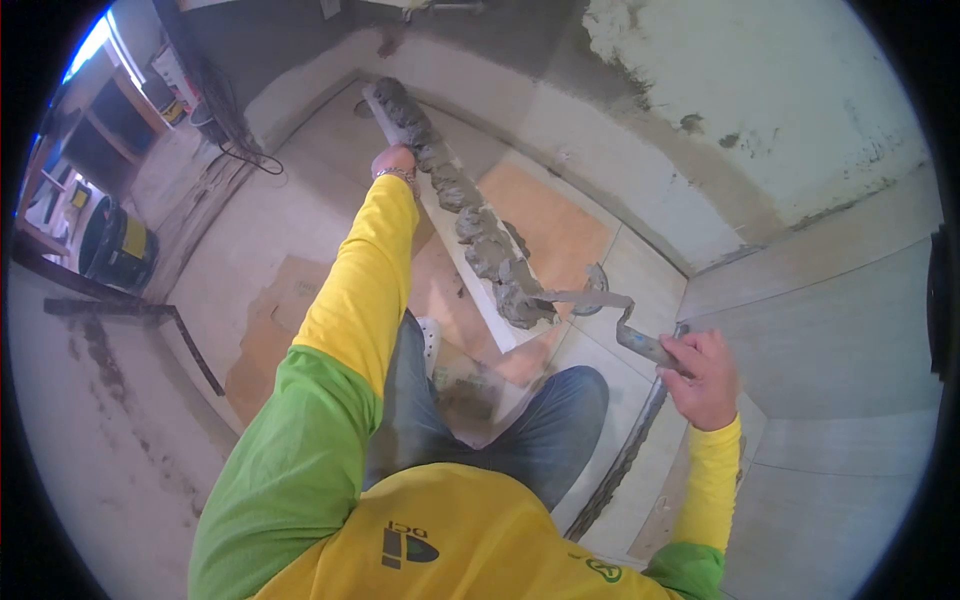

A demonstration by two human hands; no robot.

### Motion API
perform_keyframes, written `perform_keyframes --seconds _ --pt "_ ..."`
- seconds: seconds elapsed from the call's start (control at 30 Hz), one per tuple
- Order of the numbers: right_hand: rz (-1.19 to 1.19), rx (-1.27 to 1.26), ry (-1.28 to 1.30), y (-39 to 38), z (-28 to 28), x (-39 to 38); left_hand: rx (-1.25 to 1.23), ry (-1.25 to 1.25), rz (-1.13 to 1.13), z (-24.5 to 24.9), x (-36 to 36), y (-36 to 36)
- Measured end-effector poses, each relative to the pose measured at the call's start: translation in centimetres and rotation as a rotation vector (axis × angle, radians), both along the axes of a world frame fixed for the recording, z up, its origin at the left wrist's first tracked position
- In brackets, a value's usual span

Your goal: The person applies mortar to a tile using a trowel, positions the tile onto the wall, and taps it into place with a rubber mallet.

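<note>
A long, narrow white board point(481, 290) slants across the middle of the view, with lumps of grey mortar point(455, 190) along its length. My left hand point(394, 160) is closed on the board's left edge, near its upper end. In my right hand point(702, 378) is the handle of a trowel point(643, 345), gripped by closed fingers. The trowel's blade reaches left to the mortar at the board's lower end. More mortar point(595, 285) shows just above the blade. Brown sheets point(555, 215) lie on the floor under and beside the board.
Walls stand behind and to the right, partly rough. A black bucket point(118, 245) is at the far left. A dark metal bar point(195, 350) juts out at left. A dark gap point(620, 465) runs along the floor right of my knees point(575, 400). A cable point(255, 160) hangs upper left.
</note>
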State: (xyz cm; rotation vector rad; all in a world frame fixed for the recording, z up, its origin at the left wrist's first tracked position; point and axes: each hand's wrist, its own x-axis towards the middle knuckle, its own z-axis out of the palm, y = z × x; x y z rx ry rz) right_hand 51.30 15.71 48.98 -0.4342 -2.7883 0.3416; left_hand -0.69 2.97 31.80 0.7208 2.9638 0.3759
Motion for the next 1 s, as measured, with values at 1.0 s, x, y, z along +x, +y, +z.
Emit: perform_keyframes --seconds 1.0 --pt "-0.573 -0.115 0.425 -2.0 -16.3 4.8 0.195 -0.152 0.315 -8.2 -6.4 1.5"
